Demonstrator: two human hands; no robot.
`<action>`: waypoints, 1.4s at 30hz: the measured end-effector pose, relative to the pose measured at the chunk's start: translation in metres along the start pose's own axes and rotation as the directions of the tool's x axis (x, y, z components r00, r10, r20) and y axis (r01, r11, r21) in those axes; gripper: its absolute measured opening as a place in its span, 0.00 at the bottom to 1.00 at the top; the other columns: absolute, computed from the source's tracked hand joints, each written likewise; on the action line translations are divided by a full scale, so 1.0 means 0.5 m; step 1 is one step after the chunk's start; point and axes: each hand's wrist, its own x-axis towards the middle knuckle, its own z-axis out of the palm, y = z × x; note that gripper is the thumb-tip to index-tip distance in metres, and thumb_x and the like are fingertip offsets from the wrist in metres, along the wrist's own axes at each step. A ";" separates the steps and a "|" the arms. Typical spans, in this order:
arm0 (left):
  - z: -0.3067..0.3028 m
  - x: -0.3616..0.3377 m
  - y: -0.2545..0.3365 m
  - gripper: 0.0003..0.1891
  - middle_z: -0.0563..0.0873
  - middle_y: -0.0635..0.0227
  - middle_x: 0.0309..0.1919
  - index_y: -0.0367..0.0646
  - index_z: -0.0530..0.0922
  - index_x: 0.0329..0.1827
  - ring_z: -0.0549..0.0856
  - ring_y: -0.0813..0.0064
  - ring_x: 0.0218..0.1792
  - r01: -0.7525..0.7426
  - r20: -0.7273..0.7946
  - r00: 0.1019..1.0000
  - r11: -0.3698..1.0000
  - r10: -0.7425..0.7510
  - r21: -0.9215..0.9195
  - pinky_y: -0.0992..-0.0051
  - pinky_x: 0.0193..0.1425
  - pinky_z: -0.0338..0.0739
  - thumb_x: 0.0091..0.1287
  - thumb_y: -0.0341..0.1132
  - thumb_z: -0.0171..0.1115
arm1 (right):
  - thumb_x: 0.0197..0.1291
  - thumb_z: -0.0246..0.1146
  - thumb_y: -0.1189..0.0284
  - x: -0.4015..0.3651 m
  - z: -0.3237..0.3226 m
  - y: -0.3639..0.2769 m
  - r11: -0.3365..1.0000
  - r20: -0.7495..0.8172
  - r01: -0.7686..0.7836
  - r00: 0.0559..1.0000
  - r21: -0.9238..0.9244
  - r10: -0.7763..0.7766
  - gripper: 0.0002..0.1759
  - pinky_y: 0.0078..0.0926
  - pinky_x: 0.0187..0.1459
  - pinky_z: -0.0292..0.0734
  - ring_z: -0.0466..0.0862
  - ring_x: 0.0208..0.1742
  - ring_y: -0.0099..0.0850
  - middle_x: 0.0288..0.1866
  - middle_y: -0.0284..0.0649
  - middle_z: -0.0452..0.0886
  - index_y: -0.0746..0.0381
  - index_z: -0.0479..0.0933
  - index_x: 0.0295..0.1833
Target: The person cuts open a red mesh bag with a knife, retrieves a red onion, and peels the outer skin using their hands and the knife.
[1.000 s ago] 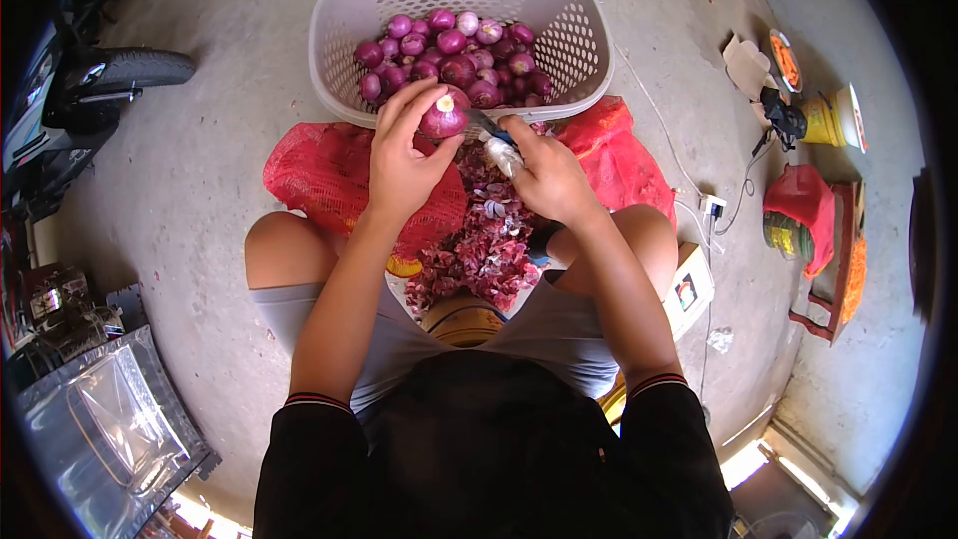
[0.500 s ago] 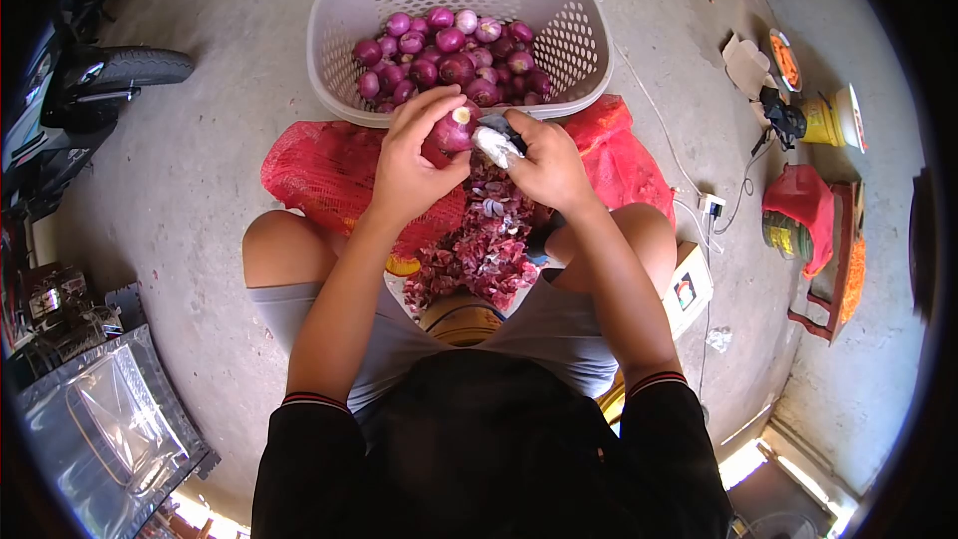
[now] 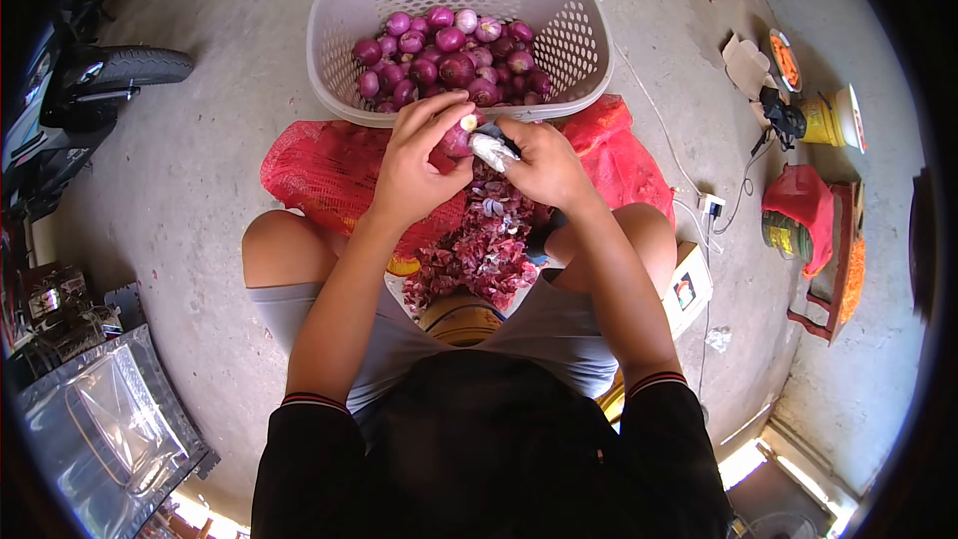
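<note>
My left hand (image 3: 417, 162) has its fingers curled round a red onion (image 3: 457, 140), its pale cut end facing up. My right hand (image 3: 544, 165) is closed on a small dark-bladed knife (image 3: 487, 130), held against the onion's right side. A white wrapped piece (image 3: 492, 152) shows at the right fingers; whether it is a covered finger or part of the knife I cannot tell. Under both hands lies a heap of purple onion skins (image 3: 479, 250). Just beyond them, a grey plastic basket (image 3: 329, 30) holds many red onions (image 3: 449, 65).
Red mesh sacks (image 3: 324, 165) lie on the floor between my knees and the basket. A motorcycle wheel (image 3: 145, 65) stands at left. To the right are a power adapter (image 3: 712, 205) with cords, a yellow bucket (image 3: 823, 125) and a small wooden stool (image 3: 828, 311).
The onion has turned and shifted slightly in my left hand. My right hand and the knife have moved a little left and down along its side.
</note>
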 end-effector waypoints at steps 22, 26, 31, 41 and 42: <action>-0.002 0.004 0.005 0.31 0.78 0.62 0.57 0.42 0.77 0.58 0.77 0.62 0.57 0.029 -0.035 0.999 0.993 -0.033 -0.111 0.67 0.62 0.70 0.44 0.24 0.68 | 0.46 0.64 0.70 0.001 -0.008 0.010 0.996 -0.038 0.086 0.996 0.005 -0.086 0.14 0.43 0.37 0.75 0.81 0.37 0.50 0.32 0.51 0.81 0.61 0.78 0.41; -0.002 0.004 0.003 0.31 0.78 0.62 0.57 0.42 0.77 0.58 0.77 0.62 0.56 0.009 -0.035 0.999 0.998 -0.012 -0.070 0.67 0.62 0.70 0.44 0.24 0.68 | 0.46 0.64 0.70 0.002 0.002 0.018 0.996 -0.009 0.088 0.996 0.020 -0.088 0.14 0.44 0.38 0.74 0.80 0.38 0.52 0.32 0.51 0.80 0.61 0.77 0.41; -0.001 0.001 0.002 0.31 0.78 0.63 0.57 0.42 0.77 0.57 0.77 0.62 0.56 0.000 -0.030 1.000 1.000 -0.001 -0.024 0.67 0.61 0.70 0.44 0.25 0.69 | 0.47 0.64 0.69 0.000 0.005 0.016 0.999 0.017 0.045 0.999 0.022 -0.045 0.15 0.43 0.38 0.75 0.81 0.38 0.51 0.33 0.51 0.81 0.60 0.78 0.43; 0.001 0.002 0.003 0.30 0.78 0.62 0.56 0.41 0.77 0.57 0.77 0.63 0.57 0.021 -0.063 0.998 0.996 -0.026 -0.091 0.68 0.62 0.70 0.45 0.24 0.70 | 0.48 0.62 0.70 -0.002 0.002 0.018 0.994 0.027 0.029 0.999 0.101 -0.032 0.15 0.42 0.39 0.76 0.81 0.38 0.49 0.34 0.49 0.82 0.58 0.79 0.44; 0.001 0.002 0.003 0.30 0.78 0.61 0.56 0.41 0.77 0.57 0.77 0.63 0.57 0.021 -0.063 0.998 0.996 -0.026 -0.089 0.68 0.62 0.70 0.45 0.24 0.70 | 0.48 0.62 0.70 -0.001 0.004 0.022 0.995 0.047 0.029 0.998 0.100 -0.034 0.15 0.42 0.40 0.75 0.81 0.38 0.49 0.35 0.49 0.82 0.58 0.79 0.44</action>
